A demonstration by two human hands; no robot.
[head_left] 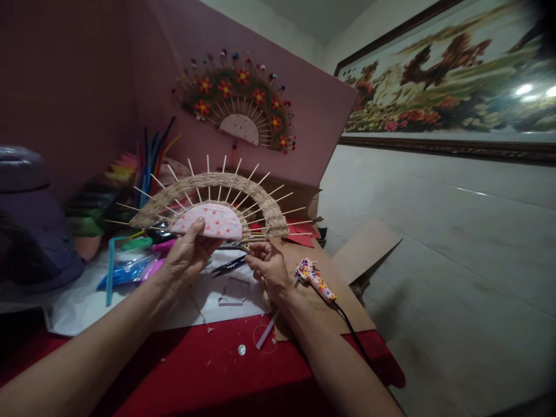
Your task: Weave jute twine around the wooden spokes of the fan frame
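A half-round fan (211, 182) made of thin wooden sticks, with a woven twine band across them, is held up over the table. My left hand (191, 250) grips it at the pink dotted half-circle (212, 221) in its middle, thumb in front. Just under the fan's lower right edge, my right hand (270, 266) has its thumb and fingertips pinched together; what lies between them is too small to make out. Small dark snips (229, 265) lie on the white sheet between my hands.
A flower-patterned glue gun (316, 279) rests on cardboard (299, 313) at right, its cord trailing forward. A clear glue stick (266, 333) lies near the red cloth (195, 370). Bagged coloured clay (130, 272) and a purple flask (35, 226) stand left. A decorated fan (238, 110) hangs behind.
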